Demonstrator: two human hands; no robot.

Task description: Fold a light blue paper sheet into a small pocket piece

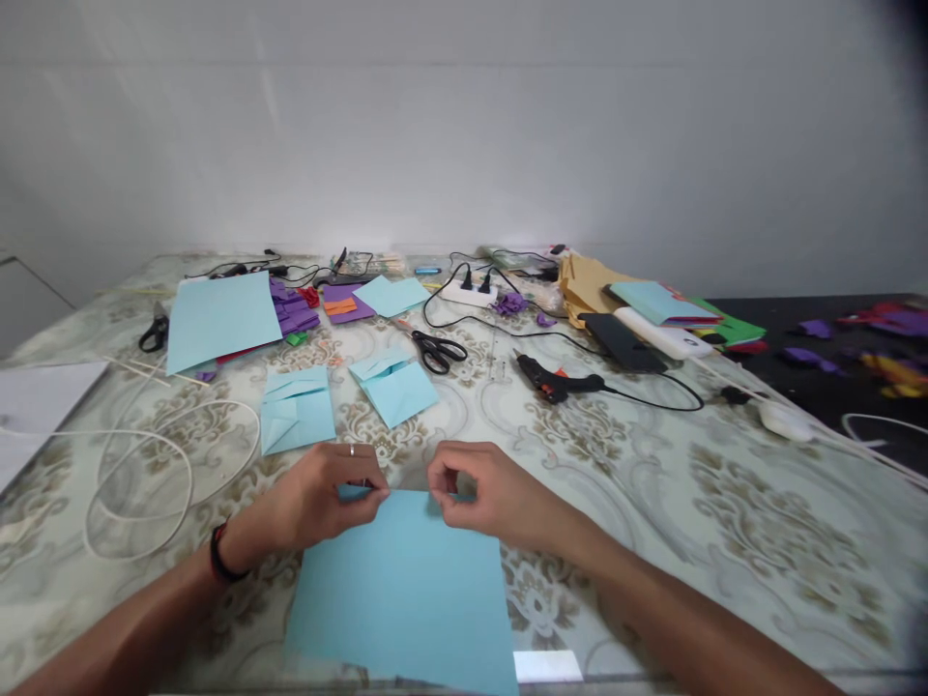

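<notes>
A light blue paper sheet [406, 590] lies at the table's front edge. My left hand [337, 493] pinches its far edge near the left corner, thumb and fingertip together. At the same edge, further right, my right hand [468, 488] also has thumb and fingers closed on the sheet. Just beyond my hands are two folded light blue paper pieces, one on the left [297, 411] and one near the middle [395, 389].
Black-handled scissors [439, 353] and a black glue gun [558, 377] lie beyond my hands. A looped white cable [189, 483] is at left. Further back are a power strip [470, 293], a large blue sheet [223, 321], purple paper pieces and a black phone [622, 341].
</notes>
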